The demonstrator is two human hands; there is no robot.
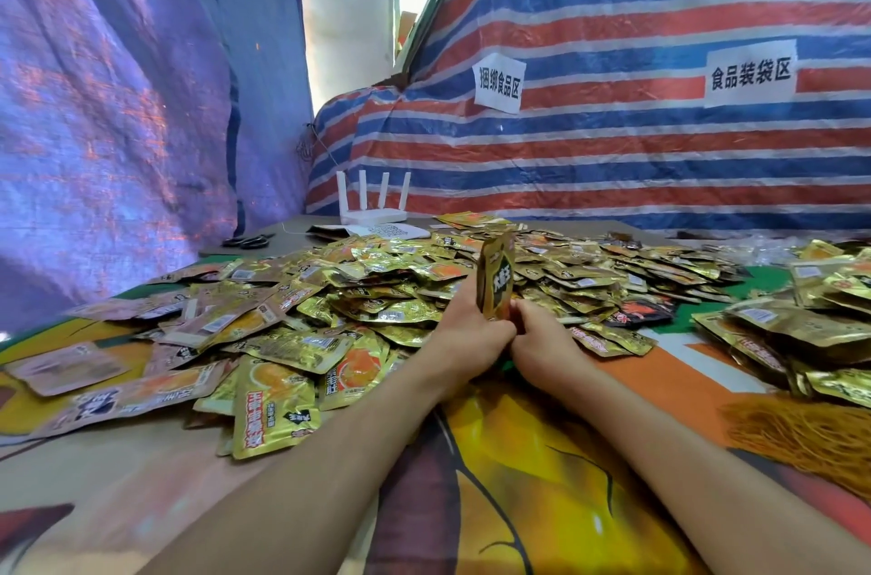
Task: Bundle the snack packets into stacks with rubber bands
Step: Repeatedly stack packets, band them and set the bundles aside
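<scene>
The worktop (287, 231) carried a printed cloth (513, 471) over its near part. A broad heap of gold packets (377, 292) lay on the cloth, with more piled at the right. Orange rubber bands (796, 433) lay near right. At the back left stood a router (372, 207) on paper (400, 229), with scissors (248, 240) nearby.

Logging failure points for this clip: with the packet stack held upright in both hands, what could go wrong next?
1. The left hand and right hand grip the stack of snack packets only at its lower end; the glossy packets may fan or slip.
2. The rubber bands lie far right; one hand must probably let go to fetch one, and the stack could spill into the loose packet pile.
</scene>
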